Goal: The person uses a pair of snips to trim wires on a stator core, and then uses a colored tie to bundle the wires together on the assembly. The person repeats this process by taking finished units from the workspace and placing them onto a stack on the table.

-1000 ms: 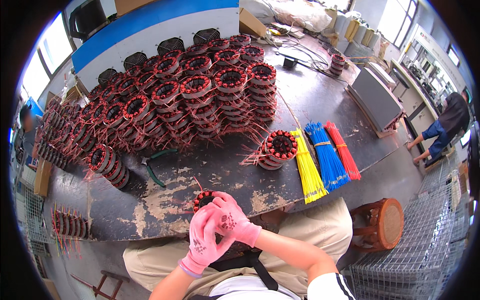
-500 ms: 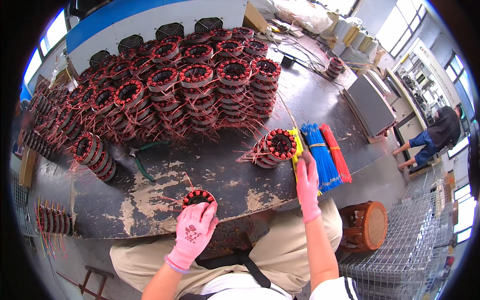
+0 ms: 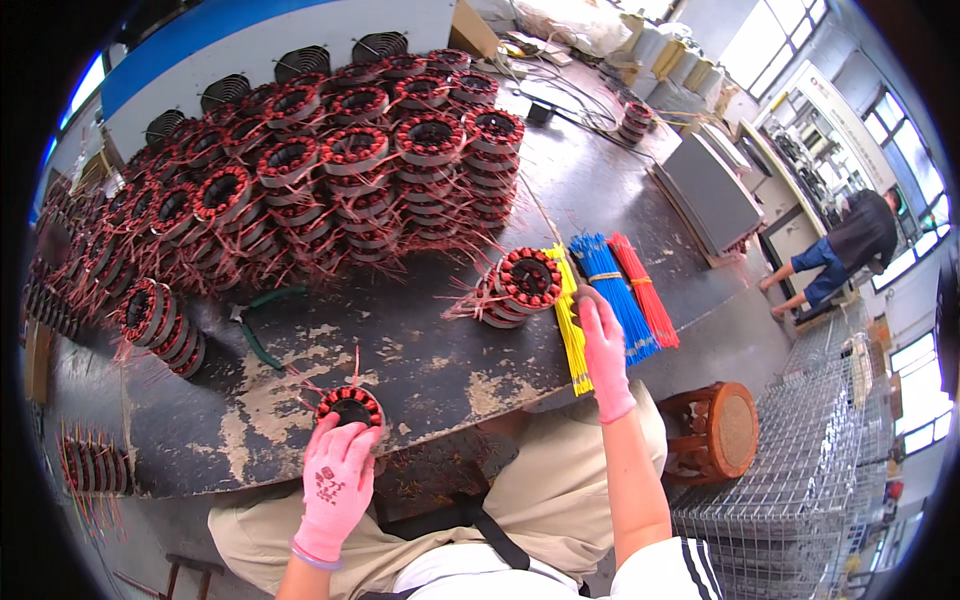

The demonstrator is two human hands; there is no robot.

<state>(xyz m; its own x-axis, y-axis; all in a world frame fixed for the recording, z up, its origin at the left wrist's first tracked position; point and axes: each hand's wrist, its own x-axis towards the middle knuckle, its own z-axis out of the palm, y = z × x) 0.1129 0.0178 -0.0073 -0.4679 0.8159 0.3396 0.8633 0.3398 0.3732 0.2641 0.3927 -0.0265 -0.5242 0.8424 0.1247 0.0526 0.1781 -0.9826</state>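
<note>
At the far left, low down, is a row of rings [image 3: 97, 467] with thin coloured wires. Next, a leaning stack [image 3: 160, 328] of rings stands on the dark, scratched counter [image 3: 420, 330]. Behind it is a big pile [image 3: 360, 190] of rings with lots of messy red wire. Green cutters [image 3: 252, 342] lie in front of the pile.

Then comes the left hand [image 3: 335, 480], in a pink glove. Its fingers are bent over the near side of one red and black ring [image 3: 350, 397], holding it. That ring is on the counter, near the front edge, and thin wires poke out of it.

Farther right is a small stack [image 3: 510, 287] of rings, and just beside it are yellow wires [image 3: 573, 352]. The right hand [image 3: 605, 355], in a pink glove too, reaches over them. Its fingers are close together, but I can't tell if they pinch a wire. Blue wires [image 3: 626, 315] come next, then red wires [image 3: 647, 290]. Past those are a round wooden stool [image 3: 733, 430] and a bending worker [image 3: 855, 235].
</note>
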